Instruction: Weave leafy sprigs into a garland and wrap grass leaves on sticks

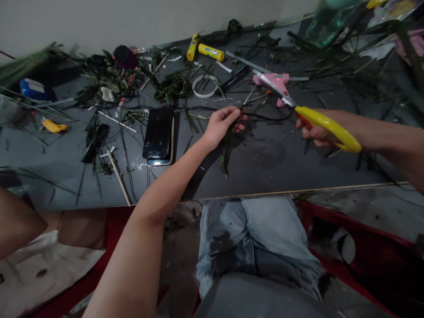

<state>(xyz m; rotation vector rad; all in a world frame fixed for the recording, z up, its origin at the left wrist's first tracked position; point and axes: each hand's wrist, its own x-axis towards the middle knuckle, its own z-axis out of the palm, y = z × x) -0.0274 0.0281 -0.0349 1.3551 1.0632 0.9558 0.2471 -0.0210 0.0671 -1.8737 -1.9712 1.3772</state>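
My left hand (223, 126) is closed in a pinch near the middle of the table. Between thumb and finger is a dark green leaf strip (224, 157), its lower end hanging towards the table edge. A thin pale tip (247, 96) sticks up beyond the fingers; I cannot tell what it belongs to. To the right, my right hand (318, 132) grips yellow-handled scissors (326, 126), blades pointing up and left. Those blades pass in front of a pink glue gun (281, 80) lying on the table. A black cord (268, 118) runs between the hands.
Two stacked phones (159, 134) lie left of my forearm. Behind are yellow glue tubes (212, 51), a white tape ring (204, 86) and leaf scraps (170, 86). A wooden stick (118, 176) reaches the front edge. A green bottle (326, 26) stands back right. Another person's arm (20, 223) is at left.
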